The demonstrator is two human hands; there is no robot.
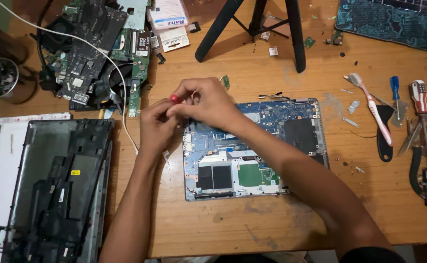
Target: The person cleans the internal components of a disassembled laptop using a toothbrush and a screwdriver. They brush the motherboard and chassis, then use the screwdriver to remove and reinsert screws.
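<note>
Blue and green circuitry covers the laptop motherboard, which lies flat near the middle of the wooden table, with two dark square patches at its near-left part. Above its far-left corner, both hands meet over a red-tipped screwdriver. The right hand has its fingers curled tightly round the tool's top, pinching it. The left hand is closed narrowly just below, fingertips pressed against the shaft; the tip itself is hidden. Left of the board sits a black laptop chassis. Right of it lie a toothbrush and a red-and-white screwdriver. Bare wood runs along the near edge.
</note>
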